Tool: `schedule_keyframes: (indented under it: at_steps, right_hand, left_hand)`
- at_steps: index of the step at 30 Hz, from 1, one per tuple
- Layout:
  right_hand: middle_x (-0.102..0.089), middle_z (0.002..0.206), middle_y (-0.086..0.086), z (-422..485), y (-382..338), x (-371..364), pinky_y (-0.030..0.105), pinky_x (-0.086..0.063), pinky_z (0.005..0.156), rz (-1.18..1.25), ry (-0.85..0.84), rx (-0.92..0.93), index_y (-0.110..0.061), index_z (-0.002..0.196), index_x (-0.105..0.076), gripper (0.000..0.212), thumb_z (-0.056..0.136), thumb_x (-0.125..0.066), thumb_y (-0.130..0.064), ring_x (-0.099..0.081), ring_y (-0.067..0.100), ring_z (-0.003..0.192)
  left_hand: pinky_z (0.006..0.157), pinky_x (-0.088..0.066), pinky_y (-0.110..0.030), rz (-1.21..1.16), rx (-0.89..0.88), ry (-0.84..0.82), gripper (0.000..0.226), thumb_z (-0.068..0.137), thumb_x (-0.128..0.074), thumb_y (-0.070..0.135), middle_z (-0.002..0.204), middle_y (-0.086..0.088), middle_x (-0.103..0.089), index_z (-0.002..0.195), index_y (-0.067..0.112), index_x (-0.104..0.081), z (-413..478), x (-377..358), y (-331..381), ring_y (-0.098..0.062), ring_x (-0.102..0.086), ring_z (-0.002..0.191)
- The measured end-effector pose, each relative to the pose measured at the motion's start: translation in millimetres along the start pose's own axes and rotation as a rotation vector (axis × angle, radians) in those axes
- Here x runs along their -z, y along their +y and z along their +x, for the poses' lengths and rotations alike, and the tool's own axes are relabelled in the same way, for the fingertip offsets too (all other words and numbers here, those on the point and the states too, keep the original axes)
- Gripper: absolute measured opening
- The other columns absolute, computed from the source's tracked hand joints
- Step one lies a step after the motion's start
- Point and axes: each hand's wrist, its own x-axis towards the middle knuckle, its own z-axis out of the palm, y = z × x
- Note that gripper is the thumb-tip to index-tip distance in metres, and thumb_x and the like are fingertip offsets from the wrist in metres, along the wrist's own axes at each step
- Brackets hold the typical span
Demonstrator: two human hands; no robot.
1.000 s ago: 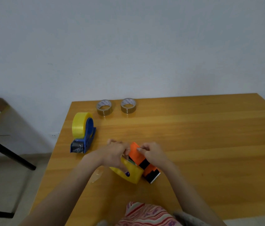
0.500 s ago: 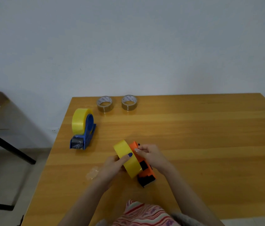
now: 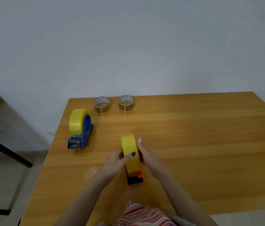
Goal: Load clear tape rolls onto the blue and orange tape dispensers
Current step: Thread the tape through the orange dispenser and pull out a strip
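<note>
Yellow-tinted, the roll [image 3: 129, 144] is standing upright on the orange dispenser [image 3: 139, 174], near the front of the table [image 3: 193, 144], and we are holding the pair between both hands. Our left hand [image 3: 114, 160] is gripping the roll, with the thumb curling over its outer band and the fingers hidden behind its left face. Our right hand [image 3: 148, 156] is pressing against the dispenser's right side with fairly straight fingers, one fingertip rising beside the roll's top; we cannot see its thumb.

We are judging the step in hand as seating this roll on the hub, though we cannot tell whether it is fully home. The blue dispenser [image 3: 86, 136] is standing well to the left with a loaded roll [image 3: 77, 121] on it, so we are probably working on the last loading. Two brown rolls [image 3: 101, 104] are lying flat near the far edge, and a clear scrap [image 3: 92, 172] is lying just left of our left wrist.

Next, we are expecting to push the roll square onto the hub while the right hand is bracing the frame, then to find the free end and draw it toward the black cutter end nearest us
</note>
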Motion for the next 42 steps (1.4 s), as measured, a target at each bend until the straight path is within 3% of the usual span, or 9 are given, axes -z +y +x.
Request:
schedule_keyframes:
  at_steps: [3,5,9,17,22,27,33,38,42]
  right_hand:
    - [-0.067,0.095,0.027,1,0,0,0.043,-0.057,0.076,-0.141,0.160,0.058,0.006,0.096,-0.065,0.086,0.082,-0.034,-0.074,-0.066,0.022,0.077]
    - [-0.068,0.086,0.024,5,2,5,0.053,-0.055,0.080,-0.235,0.296,0.154,0.002,0.087,-0.065,0.082,0.080,-0.039,-0.075,-0.066,0.029,0.076]
    - [-0.062,0.070,0.000,-5,-21,15,0.024,-0.057,0.066,-0.285,0.346,0.280,-0.017,0.076,-0.062,0.023,0.092,-0.056,-0.032,-0.065,0.013,0.066]
    - [-0.056,0.049,-0.011,-1,-37,-21,0.018,-0.043,0.043,-0.479,0.305,0.069,0.007,0.078,-0.070,0.061,0.080,-0.063,-0.054,-0.053,0.006,0.040]
    - [-0.034,0.042,-0.002,11,-43,-33,0.026,-0.027,0.043,-0.728,0.397,0.034,-0.013,0.044,-0.036,0.057,0.078,-0.068,-0.044,-0.038,0.019,0.043]
    - [-0.035,0.048,0.000,12,-45,-36,0.029,-0.034,0.045,-0.826,0.342,-0.004,-0.015,0.049,-0.038,0.041,0.082,-0.059,-0.026,-0.038,0.018,0.046]
    - [-0.034,0.044,0.001,9,-50,-31,0.045,-0.059,0.062,-0.701,0.325,0.011,-0.012,0.046,-0.032,0.062,0.087,-0.051,-0.053,-0.058,0.031,0.056]
    - [-0.035,0.046,0.000,7,-49,-30,0.028,-0.029,0.041,-0.949,0.323,-0.006,-0.011,0.049,-0.036,0.062,0.084,-0.052,-0.060,-0.036,0.016,0.042]
    - [-0.039,0.050,0.001,7,-47,-33,0.026,-0.028,0.041,-1.087,0.260,0.000,-0.013,0.050,-0.039,0.051,0.092,-0.051,-0.041,-0.038,0.015,0.045]
  left_hand:
    - [0.092,-0.052,-0.041,-0.001,-0.006,0.027,0.014,0.092,-0.054,0.013,0.107,-0.003,-0.068,0.100,0.023,-0.060,1,-4,-7,-0.018,-0.065,0.100]
    - [0.089,-0.053,-0.040,-0.017,0.001,0.089,0.014,0.091,-0.057,0.014,0.109,-0.006,-0.068,0.104,0.020,-0.059,3,-7,-12,-0.019,-0.065,0.100]
    - [0.085,-0.053,-0.039,-0.066,0.053,0.207,0.023,0.085,-0.065,0.017,0.105,-0.007,-0.067,0.105,0.009,-0.058,6,-7,-22,-0.023,-0.064,0.097]
    - [0.062,-0.045,-0.024,-0.058,0.019,0.293,0.013,0.080,-0.071,0.015,0.082,0.000,-0.067,0.085,0.018,-0.059,8,-15,-32,-0.015,-0.063,0.077]
    - [0.059,-0.043,-0.027,-0.083,0.048,0.344,0.039,0.075,-0.076,0.021,0.086,-0.008,-0.066,0.101,-0.001,-0.057,9,-23,-38,-0.020,-0.062,0.075]
    - [0.063,-0.047,-0.023,-0.199,0.023,0.357,0.033,0.076,-0.073,0.007,0.096,-0.005,-0.066,0.102,0.009,-0.053,4,-30,-39,-0.015,-0.064,0.085]
    - [0.059,-0.049,-0.024,-0.509,0.057,0.397,0.027,0.075,-0.063,-0.016,0.081,-0.003,-0.063,0.094,0.003,-0.057,-3,-40,-31,-0.023,-0.060,0.079]
    - [0.059,-0.038,-0.030,-0.640,0.101,0.439,0.028,0.074,-0.063,-0.017,0.072,-0.005,-0.054,0.085,0.005,-0.051,3,-47,-31,-0.022,-0.052,0.068]
    - [0.061,-0.038,-0.033,-0.665,0.080,0.410,0.030,0.065,-0.072,-0.009,0.073,-0.006,-0.054,0.083,0.006,-0.053,5,-46,-33,-0.023,-0.050,0.070]
